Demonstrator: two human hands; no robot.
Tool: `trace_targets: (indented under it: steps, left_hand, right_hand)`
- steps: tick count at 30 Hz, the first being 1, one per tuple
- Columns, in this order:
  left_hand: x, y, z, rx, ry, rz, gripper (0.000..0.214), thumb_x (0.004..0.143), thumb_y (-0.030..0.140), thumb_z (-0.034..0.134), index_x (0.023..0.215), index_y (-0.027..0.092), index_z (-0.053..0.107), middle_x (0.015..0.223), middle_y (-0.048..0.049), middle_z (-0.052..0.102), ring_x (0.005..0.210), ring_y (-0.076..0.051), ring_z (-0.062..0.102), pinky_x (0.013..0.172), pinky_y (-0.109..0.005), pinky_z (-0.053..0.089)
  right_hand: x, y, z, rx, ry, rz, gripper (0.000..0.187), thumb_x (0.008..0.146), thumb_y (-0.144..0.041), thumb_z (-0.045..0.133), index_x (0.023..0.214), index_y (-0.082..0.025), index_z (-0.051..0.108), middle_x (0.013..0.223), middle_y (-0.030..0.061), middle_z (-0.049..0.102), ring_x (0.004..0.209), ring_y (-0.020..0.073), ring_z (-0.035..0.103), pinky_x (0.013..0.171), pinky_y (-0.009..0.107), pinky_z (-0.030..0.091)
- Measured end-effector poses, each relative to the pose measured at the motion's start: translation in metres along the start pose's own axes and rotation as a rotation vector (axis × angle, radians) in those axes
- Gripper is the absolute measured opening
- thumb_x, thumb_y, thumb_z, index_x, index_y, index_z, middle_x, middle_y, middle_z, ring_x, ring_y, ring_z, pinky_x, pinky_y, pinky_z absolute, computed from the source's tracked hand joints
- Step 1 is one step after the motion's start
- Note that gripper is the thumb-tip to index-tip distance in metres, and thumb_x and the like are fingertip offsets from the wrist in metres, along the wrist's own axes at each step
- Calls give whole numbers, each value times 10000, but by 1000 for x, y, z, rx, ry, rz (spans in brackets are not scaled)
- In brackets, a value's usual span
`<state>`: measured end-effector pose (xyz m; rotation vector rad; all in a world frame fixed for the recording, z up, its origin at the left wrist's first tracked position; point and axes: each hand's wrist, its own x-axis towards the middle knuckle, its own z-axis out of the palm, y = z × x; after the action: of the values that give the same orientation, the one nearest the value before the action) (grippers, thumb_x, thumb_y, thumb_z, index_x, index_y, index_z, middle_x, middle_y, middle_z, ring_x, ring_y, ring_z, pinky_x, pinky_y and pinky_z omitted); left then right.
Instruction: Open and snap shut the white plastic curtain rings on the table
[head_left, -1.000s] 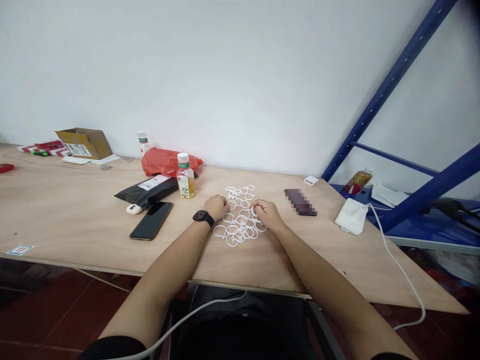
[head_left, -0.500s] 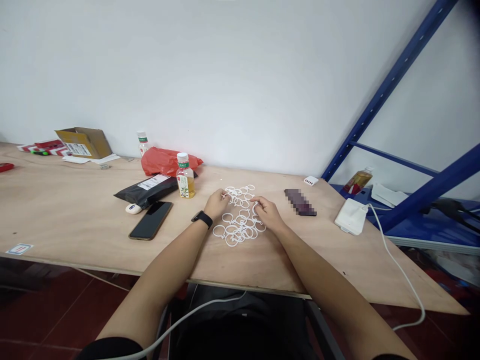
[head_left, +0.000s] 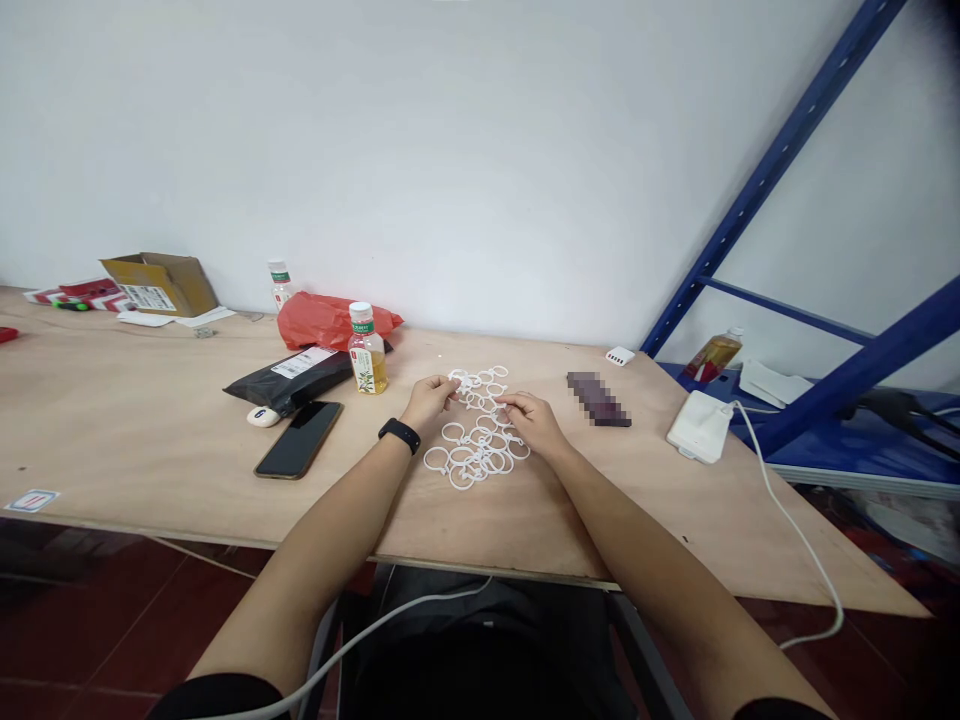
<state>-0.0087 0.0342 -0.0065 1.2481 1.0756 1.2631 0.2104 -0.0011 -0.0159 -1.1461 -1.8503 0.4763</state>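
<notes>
Several white plastic curtain rings [head_left: 465,482], each with a small eyelet, lie in an overlapping pile on the wooden table. A smaller group of the same rings [head_left: 495,372] lies farther back, between my hands. My left hand [head_left: 429,402], with a black band on its wrist, is closed at the left side of this group, its fingertips pinching a ring. Opposite it, my right hand [head_left: 536,422] has thumb and index finger pinched on another ring at the group's right side. The fingers partly cover both held rings.
Left of the rings are a drink bottle [head_left: 367,360], a black parcel [head_left: 289,378], a red bag [head_left: 319,322] and a phone [head_left: 298,440]. To the right lie a pixelated dark object [head_left: 598,400], a white charger [head_left: 619,356] and a white power bank [head_left: 699,425] with a cable. A blue rack [head_left: 780,150] stands beyond.
My right hand's fingertips have shifted slightly left, and the ring that showed under them is less visible. My left hand has barely moved. The whole view has shifted a little.
</notes>
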Motion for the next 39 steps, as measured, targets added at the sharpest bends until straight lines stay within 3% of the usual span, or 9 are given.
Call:
trace_targets:
  steps: [5,12,25,39]
  left_hand:
    - [1,-1,2,-25,31,17,313,604,327,768,810,116,664,685,-24,673,499,-73,518,479,-202,358]
    - [1,-3,3,9,-17,43,405,621,336,786,950,113,711,716,-38,691,570,-93,566,510,-203,398]
    - [-5,5,7,-65,6,69,354,710,317,646,972,84,700,742,-56,703,429,-46,434,435,-207,340]
    - [-5,2,9,-36,-23,77,341,710,270,576,943,81,739,693,-62,697,445,-55,413,441,-205,331]
  right_hand:
    - [-1,0,1,-14,19,19,304,773,-180,506,971,-189,736,850,33,693,709,136,621,687,256,486]
    - [0,1,2,-30,40,31,278,727,-146,501,853,-191,745,821,33,712,713,149,640,668,256,488]
    - [-1,-8,5,-102,-44,-42,280,686,-96,481,690,-215,734,738,8,721,685,157,652,702,264,498]
    - [-3,-16,6,-128,-95,-104,319,694,-74,485,742,-228,760,799,16,745,737,167,681,734,283,525]
